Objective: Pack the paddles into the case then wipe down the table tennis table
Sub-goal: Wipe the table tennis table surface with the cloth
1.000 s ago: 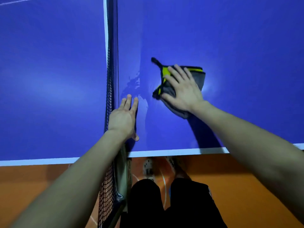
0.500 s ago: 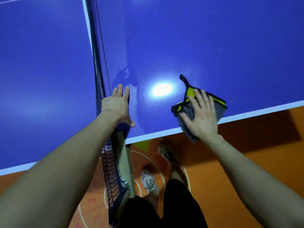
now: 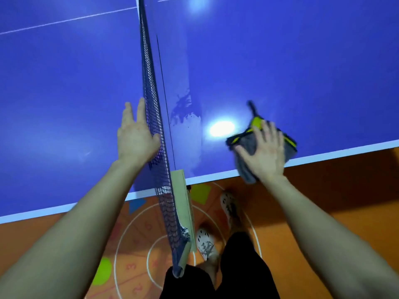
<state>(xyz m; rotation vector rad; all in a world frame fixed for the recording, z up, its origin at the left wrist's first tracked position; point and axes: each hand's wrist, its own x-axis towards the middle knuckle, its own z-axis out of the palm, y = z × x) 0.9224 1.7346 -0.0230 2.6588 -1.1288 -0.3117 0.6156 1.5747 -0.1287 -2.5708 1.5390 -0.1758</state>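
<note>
The blue table tennis table [image 3: 280, 67] fills the upper part of the head view. A grey cloth with yellow and black trim [image 3: 248, 145] lies at the table's near white edge, partly hanging over it. My right hand [image 3: 264, 152] presses flat on the cloth with fingers spread. My left hand [image 3: 136, 137] lies flat on the table just left of the net [image 3: 151, 100], thumb touching the mesh. A damp streak [image 3: 187, 130] shows right of the net. No paddles or case are in view.
The net post and clamp [image 3: 182, 208] stick out past the table edge toward me. Below is an orange floor [image 3: 323, 190] with white circles and coloured shapes. My legs in dark shorts and white shoes [image 3: 205, 242] stand close to the edge.
My right hand has slid the cloth from mid-table back to the near edge. My left hand has moved from the right side of the net to its left side. The view shifted left.
</note>
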